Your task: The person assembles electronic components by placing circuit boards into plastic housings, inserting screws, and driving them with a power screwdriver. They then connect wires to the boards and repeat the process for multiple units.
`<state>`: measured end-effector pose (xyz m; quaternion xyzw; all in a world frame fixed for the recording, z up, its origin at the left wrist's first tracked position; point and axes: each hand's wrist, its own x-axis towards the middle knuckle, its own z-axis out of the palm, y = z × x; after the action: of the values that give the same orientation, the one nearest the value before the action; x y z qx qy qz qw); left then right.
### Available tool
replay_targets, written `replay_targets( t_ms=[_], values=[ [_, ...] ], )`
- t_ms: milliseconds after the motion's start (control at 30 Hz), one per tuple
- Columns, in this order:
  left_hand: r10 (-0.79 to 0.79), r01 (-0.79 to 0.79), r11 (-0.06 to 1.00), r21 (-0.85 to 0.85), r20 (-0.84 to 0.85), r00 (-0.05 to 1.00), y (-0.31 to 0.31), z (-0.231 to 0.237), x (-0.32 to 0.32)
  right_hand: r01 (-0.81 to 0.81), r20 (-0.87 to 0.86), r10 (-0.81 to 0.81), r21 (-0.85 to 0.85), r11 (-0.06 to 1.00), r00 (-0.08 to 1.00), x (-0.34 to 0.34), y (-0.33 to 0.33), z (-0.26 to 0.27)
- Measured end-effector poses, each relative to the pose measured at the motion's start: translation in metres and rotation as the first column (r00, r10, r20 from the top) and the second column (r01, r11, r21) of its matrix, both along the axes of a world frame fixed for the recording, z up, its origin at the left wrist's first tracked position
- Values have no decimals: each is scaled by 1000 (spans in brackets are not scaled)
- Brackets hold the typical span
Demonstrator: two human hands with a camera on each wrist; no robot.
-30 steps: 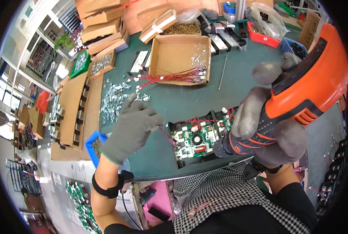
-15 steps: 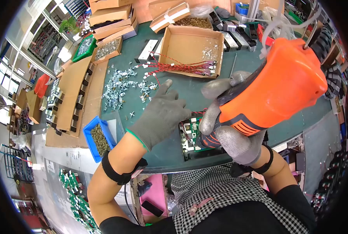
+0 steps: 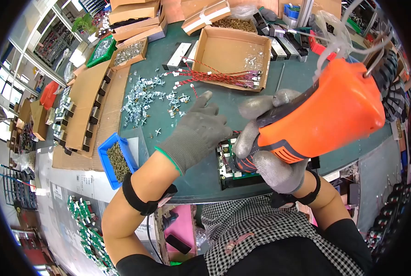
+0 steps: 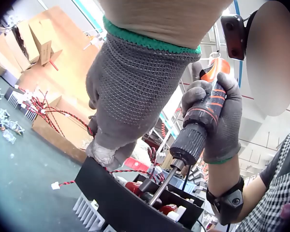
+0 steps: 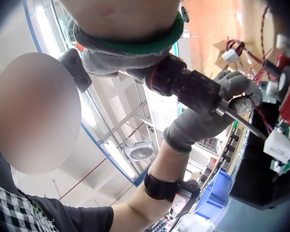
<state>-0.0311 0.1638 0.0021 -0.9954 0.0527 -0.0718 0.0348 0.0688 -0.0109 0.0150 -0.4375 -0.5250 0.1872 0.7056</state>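
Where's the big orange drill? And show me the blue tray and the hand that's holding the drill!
Orange drill (image 3: 327,119): head view, on its orange body.
Blue tray (image 3: 107,163): head view, on its side wall.
Right hand (image 4: 226,118): left wrist view, on its gray glove.

Orange driver (image 3: 327,112), tilted into case (image 4: 108,194)

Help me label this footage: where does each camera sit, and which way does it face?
Head: head-worn, facing forward and down at the workbench; left hand, right hand and apron show.
Left wrist: wrist-worn, looking past the left hand at the black housing; both hands and apron show.
Right wrist: wrist-worn, looking along the drill; both hands and apron show.
Both wrist views share the metal bit.
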Motion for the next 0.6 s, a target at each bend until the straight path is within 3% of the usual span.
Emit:
replay_targets(
  t_ms=[200, 333, 467, 600],
  values=[
    [7, 0, 996, 90, -78, 997, -2, 9, -1, -30, 28, 29, 24, 999, 999, 0, -3, -2],
    [60, -35, 993, 114, -221, 973, -8, 25, 1, -48, 44, 46, 43, 998, 998, 1, -6, 0],
    [59, -48, 994, 100, -116, 992, -6, 14, 0, -65, 92, 62, 29, 997, 994, 3, -7, 4],
    [87, -78, 995, 65, -153, 984, -8, 16, 1, -60, 97, 58, 18, 998, 994, 0, -7, 6]
  ],
)
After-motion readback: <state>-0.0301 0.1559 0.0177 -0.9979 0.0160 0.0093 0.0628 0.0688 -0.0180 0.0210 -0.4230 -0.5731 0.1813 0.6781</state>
